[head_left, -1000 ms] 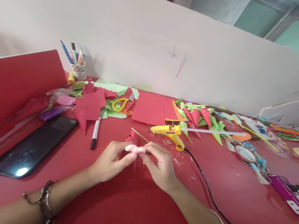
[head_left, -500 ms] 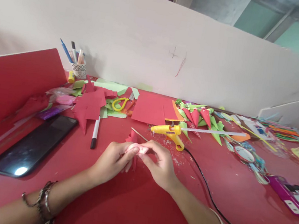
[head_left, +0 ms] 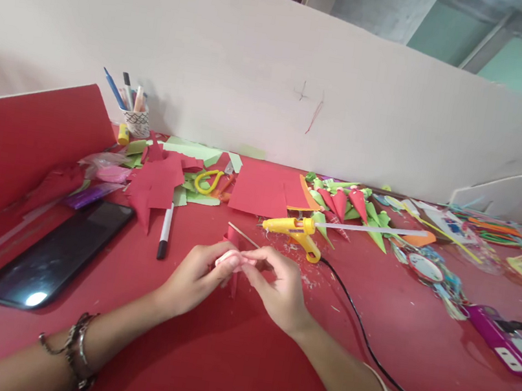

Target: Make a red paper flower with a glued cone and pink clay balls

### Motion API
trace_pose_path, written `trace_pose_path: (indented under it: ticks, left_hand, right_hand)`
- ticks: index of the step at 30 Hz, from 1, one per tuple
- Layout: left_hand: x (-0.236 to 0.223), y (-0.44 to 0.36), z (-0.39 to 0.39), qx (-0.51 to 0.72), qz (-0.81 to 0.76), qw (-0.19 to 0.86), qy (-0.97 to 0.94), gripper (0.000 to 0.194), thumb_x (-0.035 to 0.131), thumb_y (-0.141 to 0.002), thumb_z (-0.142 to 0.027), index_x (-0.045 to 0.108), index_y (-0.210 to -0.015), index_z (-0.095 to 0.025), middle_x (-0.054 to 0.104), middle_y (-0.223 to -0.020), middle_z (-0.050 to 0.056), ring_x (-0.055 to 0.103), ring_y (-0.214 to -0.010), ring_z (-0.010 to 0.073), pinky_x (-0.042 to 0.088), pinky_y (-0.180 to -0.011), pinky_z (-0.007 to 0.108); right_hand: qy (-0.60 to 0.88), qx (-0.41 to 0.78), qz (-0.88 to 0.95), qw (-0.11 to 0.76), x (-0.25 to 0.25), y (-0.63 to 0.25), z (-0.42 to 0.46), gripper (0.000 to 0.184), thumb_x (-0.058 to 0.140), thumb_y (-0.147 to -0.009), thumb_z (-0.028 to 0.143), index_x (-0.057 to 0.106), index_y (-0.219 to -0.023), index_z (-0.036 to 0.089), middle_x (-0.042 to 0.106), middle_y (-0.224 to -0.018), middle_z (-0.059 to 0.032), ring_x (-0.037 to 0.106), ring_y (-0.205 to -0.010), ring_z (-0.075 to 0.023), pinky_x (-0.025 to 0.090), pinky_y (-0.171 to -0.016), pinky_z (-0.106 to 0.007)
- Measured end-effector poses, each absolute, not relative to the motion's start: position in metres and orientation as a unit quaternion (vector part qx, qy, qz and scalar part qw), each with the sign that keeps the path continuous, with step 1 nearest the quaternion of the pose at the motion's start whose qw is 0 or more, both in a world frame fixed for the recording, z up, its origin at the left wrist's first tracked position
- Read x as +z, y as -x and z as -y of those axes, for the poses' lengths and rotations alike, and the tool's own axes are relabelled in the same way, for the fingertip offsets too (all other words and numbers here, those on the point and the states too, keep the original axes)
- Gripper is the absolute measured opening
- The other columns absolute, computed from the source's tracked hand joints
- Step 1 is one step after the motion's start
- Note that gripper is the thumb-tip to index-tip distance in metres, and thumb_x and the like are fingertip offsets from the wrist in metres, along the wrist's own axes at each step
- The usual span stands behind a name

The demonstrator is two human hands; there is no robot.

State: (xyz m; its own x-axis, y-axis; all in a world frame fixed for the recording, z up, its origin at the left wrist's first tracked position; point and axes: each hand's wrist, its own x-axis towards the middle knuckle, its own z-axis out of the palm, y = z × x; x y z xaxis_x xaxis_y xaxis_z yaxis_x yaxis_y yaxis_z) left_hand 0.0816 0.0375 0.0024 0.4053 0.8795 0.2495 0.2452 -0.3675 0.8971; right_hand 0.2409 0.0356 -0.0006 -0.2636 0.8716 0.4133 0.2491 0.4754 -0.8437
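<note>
Between my two hands is a small, soft-looking pale pink piece [head_left: 229,257], perhaps folded paper; its exact kind is hard to make out. My left hand [head_left: 203,273] pinches its left side between thumb and fingers. The fingertips of my right hand [head_left: 276,283] are closed on its right end. Just beyond my fingers, a thin wooden stick [head_left: 244,234] slants over the table beside a red paper piece [head_left: 232,237], which my hands partly cover. A yellow glue gun [head_left: 295,230] with a long clear glue stick lies past my right hand.
Left of my hands are a black phone [head_left: 56,253] and a marker [head_left: 165,233]. Red paper sheets [head_left: 262,189], yellow-handled scissors [head_left: 208,182] and red and green paper cones [head_left: 345,203] lie along the back. The glue gun's black cord [head_left: 359,324] runs right, near a purple power strip [head_left: 497,338].
The pink piece has turned slightly in my fingers, and its right end now shows less. My hands stay in nearly the same place. Other things on the table have not moved.
</note>
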Motion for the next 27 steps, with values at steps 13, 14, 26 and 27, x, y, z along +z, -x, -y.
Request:
trace_pose_path:
  ticks: [13, 14, 26, 27]
  left_hand:
    - [0.003, -0.081, -0.043, 0.39, -0.398, 0.499, -0.663, 0.033, 0.034, -0.088, -0.03, 0.045, -0.116, -0.017, 0.049, -0.062, -0.004, 0.047, -0.051, 0.0089, 0.04, -0.056, 0.023]
    - [0.003, -0.081, -0.042, 0.375, -0.383, 0.524, -0.662, 0.034, 0.036, -0.087, -0.029, 0.043, -0.118, -0.017, 0.048, -0.062, -0.004, 0.049, -0.054, 0.0099, 0.041, -0.059, 0.024]
    - [0.003, -0.08, -0.048, 0.299, -0.402, 0.511, -0.698, 0.037, 0.043, -0.081, -0.046, 0.047, -0.062, -0.015, 0.046, -0.056, -0.003, 0.038, -0.052, 0.0084, 0.03, -0.052, 0.022]
    - [0.002, -0.079, -0.048, 0.294, -0.404, 0.514, -0.697, 0.039, 0.041, -0.082, -0.046, 0.047, -0.059, -0.015, 0.043, -0.054, -0.004, 0.036, -0.051, 0.0081, 0.029, -0.051, 0.022]
  right_hand:
    - [0.331, 0.398, 0.692, 0.504, -0.002, -0.239, -0.039, 0.035, 0.054, -0.078, 0.022, 0.05, -0.112, 0.025, 0.057, -0.09, -0.0029, 0.057, -0.081, -0.0138, 0.05, -0.076, -0.031]
    - [0.35, 0.381, 0.692, 0.505, -0.001, -0.24, -0.04, 0.023, 0.054, -0.078, 0.022, 0.057, -0.101, 0.024, 0.058, -0.086, -0.0026, 0.057, -0.08, -0.0138, 0.05, -0.073, -0.03]
    - [0.351, 0.408, 0.685, 0.491, 0.0, -0.239, -0.038, 0.009, 0.054, -0.076, 0.02, 0.046, -0.071, 0.02, 0.053, -0.076, 0.0006, 0.055, -0.072, -0.0113, 0.048, -0.067, -0.027]
    - [0.348, 0.424, 0.68, 0.486, 0.001, -0.24, -0.038, 0.007, 0.054, -0.076, 0.02, 0.047, -0.077, 0.021, 0.053, -0.077, 0.0009, 0.055, -0.072, -0.0111, 0.049, -0.068, -0.027]
